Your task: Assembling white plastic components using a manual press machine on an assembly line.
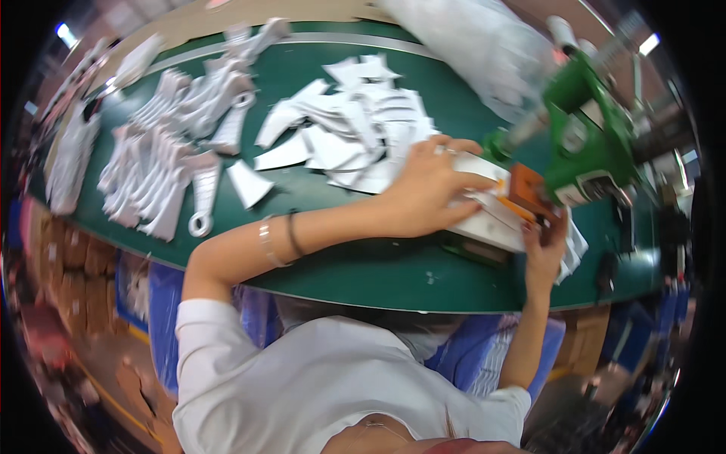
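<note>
My left hand (431, 185) reaches over a white block-like fixture (491, 227) on the green table. Its thumb and forefinger are closed on a small white plastic piece (482, 198) at the fixture's top, partly hidden by the fingers. At the fixture's right end, my right hand (546, 240) is bent in beside an orange-brown block (528, 189), its fingers drawn together; what they grip is hidden. A green hand press (586, 132) stands just behind, its head close above the orange-brown block.
A heap of flat white plastic pieces (355, 132) lies left of the fixture. Further left are rows of white ring-ended handles (147, 178) and a single handle (203, 193). A clear plastic bag (476, 53) lies at the back. More white pieces (573, 250) sit beyond my right hand.
</note>
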A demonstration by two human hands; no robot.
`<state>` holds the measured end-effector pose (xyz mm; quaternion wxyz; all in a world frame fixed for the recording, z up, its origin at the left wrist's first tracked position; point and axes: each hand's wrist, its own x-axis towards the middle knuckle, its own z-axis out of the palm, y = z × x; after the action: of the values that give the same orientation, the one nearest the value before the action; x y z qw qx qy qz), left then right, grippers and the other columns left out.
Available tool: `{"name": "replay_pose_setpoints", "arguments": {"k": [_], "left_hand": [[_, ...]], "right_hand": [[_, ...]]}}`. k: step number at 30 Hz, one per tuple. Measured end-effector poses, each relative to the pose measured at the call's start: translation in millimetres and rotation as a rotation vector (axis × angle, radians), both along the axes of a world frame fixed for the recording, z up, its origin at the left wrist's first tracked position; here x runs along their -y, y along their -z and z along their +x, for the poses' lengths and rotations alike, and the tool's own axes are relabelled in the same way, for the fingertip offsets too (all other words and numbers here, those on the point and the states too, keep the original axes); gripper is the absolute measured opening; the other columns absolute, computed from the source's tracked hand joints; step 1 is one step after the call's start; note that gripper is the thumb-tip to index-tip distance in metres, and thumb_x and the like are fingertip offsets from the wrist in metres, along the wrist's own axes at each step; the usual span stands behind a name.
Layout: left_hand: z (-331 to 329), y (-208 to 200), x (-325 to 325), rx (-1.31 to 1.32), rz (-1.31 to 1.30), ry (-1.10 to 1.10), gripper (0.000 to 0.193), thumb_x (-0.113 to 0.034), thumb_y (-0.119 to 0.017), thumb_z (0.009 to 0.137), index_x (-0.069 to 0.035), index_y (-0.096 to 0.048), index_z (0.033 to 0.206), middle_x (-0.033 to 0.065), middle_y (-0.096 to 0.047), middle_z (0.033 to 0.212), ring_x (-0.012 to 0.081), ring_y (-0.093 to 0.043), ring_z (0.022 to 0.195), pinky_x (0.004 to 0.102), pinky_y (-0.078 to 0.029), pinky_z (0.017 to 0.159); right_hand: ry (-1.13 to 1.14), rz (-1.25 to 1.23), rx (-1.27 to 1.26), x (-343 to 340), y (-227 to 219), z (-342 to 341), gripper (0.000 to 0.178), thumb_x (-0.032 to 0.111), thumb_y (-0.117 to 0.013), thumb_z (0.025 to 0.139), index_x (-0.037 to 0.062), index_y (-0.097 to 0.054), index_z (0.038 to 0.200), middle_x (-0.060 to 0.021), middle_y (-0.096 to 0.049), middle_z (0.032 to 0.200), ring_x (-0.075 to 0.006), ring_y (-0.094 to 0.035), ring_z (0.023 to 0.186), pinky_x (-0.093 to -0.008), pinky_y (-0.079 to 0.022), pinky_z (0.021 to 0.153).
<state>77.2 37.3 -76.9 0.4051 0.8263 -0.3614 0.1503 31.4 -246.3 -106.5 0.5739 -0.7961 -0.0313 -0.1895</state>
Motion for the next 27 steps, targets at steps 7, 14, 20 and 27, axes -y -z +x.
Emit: {"name": "replay_pose_setpoints", "arguments": {"k": [7, 14, 20, 27], "left_hand": [[-10.9, -11.3, -2.9, -0.085, 0.079, 0.024, 0.036, -0.027, -0.066, 0.089, -0.02, -0.069, 0.124, 0.02, -0.047, 0.144, 0.0486, -0.038, 0.13, 0.0533, -0.03, 0.109], [-13.2, -7.9, -0.3, -0.014, 0.049, 0.059, 0.036, -0.027, -0.064, 0.091, -0.018, -0.067, 0.126, 0.0203, -0.046, 0.146, 0.0473, -0.038, 0.131, 0.0546, -0.031, 0.109], [-0.4, 0.7, 10.9, -0.026, 0.145, 0.061, 0.039, -0.032, -0.06, 0.094, -0.017, -0.063, 0.13, 0.0214, -0.04, 0.151, 0.0499, -0.033, 0.135, 0.0563, -0.031, 0.109], [-2.0, 0.9, -2.5, -0.046, -0.088, 0.01, 0.049, -0.037, -0.067, 0.09, -0.004, -0.062, 0.127, 0.022, -0.049, 0.141, 0.0429, -0.042, 0.13, 0.0498, -0.036, 0.108]], "right_hand": [[0.027, -0.366, 0.045, -30.6, -44.2, -20.2, 0.053, 0.02, -0.081, 0.079, -0.0021, -0.057, 0.121, -0.0107, -0.06, 0.107, -0.0218, -0.055, 0.097, -0.0332, -0.045, 0.086], [-0.003, -0.586, -0.006, -31.9, -73.1, -24.4, 0.05, 0.019, -0.079, 0.08, -0.0019, -0.059, 0.121, -0.0105, -0.061, 0.109, -0.0237, -0.06, 0.094, -0.0343, -0.047, 0.079], [0.054, -0.59, 0.047, -23.7, -98.3, -28.5, 0.045, 0.013, -0.072, 0.084, 0.0018, -0.061, 0.125, -0.0094, -0.065, 0.113, -0.0196, -0.062, 0.097, -0.0303, -0.048, 0.078], [0.31, -0.34, 0.55, 45.2, -215.5, 46.0, 0.032, 0.017, -0.052, 0.099, 0.0067, -0.063, 0.128, -0.0081, -0.067, 0.118, -0.0182, -0.064, 0.104, -0.0298, -0.048, 0.094]]}}
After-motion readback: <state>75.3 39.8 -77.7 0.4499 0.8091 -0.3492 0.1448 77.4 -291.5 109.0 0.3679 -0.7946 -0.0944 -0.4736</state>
